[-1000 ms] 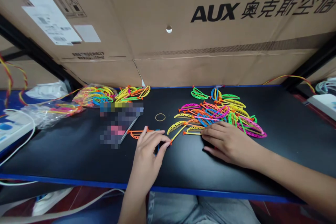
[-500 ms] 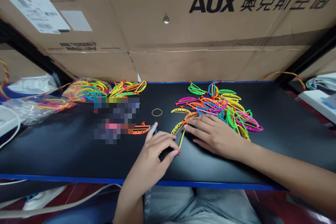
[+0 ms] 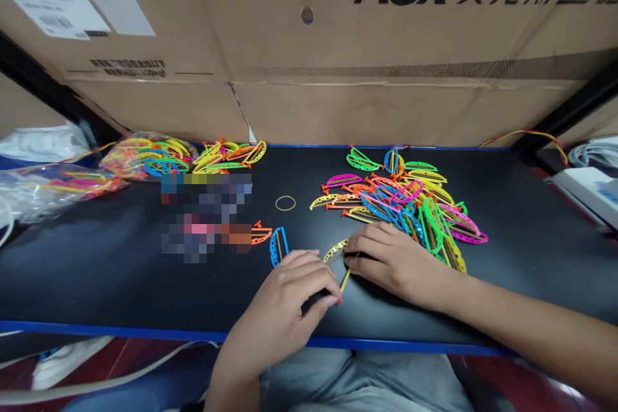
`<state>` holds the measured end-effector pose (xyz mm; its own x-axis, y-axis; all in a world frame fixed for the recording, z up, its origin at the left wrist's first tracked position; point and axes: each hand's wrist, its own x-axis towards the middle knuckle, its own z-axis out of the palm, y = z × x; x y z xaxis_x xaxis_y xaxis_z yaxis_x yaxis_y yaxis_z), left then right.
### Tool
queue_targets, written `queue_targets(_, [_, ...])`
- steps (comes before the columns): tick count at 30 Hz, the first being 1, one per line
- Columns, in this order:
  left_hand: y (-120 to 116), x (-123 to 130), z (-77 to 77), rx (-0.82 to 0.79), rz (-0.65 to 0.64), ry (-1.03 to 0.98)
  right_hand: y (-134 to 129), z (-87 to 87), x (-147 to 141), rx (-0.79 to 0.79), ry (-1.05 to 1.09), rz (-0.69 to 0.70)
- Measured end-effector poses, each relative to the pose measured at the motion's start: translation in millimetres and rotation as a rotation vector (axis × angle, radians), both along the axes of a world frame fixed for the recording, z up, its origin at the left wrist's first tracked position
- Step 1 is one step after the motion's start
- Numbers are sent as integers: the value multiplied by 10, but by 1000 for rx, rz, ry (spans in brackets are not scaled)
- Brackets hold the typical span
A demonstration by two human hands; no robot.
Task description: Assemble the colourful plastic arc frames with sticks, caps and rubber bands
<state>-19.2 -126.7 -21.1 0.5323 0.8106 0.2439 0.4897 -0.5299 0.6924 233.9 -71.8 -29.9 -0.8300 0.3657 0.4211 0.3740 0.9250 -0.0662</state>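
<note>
Thumb and forefinger of my left hand [image 3: 293, 296] pinch the orange-red end of a yellow toy arrow [image 3: 345, 280]. My right hand [image 3: 398, 264] lies palm down, its fingertips closed on the end of a yellow toy bow [image 3: 334, 250]. Those fingers hide the far end of the arrow and part of the bow. A blue toy bow [image 3: 276, 248] lies just beyond my left hand, with an orange toy bow [image 3: 261, 237] left of it. Past my right hand spreads a pile of colourful toy bows and arrows [image 3: 405, 192].
A loose rubber band [image 3: 285, 203] lies mid-table. Clear bags of toy bows [image 3: 149, 156] and more loose toy bows [image 3: 236, 156] sit at the back left. A large cardboard box [image 3: 309, 109] stands behind the black table [image 3: 120, 270]. Part of the left side is pixelated.
Both hands have come slightly nearer the front edge with the yellow bow and arrow, away from the pile. The blue bow, mostly hidden by my left hand before, now shows.
</note>
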Motion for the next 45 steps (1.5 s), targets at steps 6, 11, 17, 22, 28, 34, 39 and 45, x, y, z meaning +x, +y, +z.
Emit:
queue_targets(6, [40, -102, 3, 56, -23, -34, 16, 15, 72, 70, -69, -14])
queue_targets(11, [113, -345, -17, 284, 206, -76, 15, -2, 147, 129, -40, -103])
queue_targets(17, [176, -294, -113, 411, 301, 189, -62, 8, 81, 64, 78, -32])
queue_targets(22, [136, -90, -76, 403, 245, 209, -45, 46, 94, 32, 66, -113])
queue_targets(28, [111, 35, -59, 373, 165, 224, -16, -49, 99, -7, -27, -83])
queue_targets(34, [125, 60, -54, 395, 164, 259, -3, -45, 93, -91, 5, -52])
queue_targets(39, [144, 116, -60, 364, 163, 344, -16, -14, 59, -124, 45, -96])
queue_targets(45, [158, 81, -62, 362, 212, 362, -32, 65, 50, -197, 25, -142])
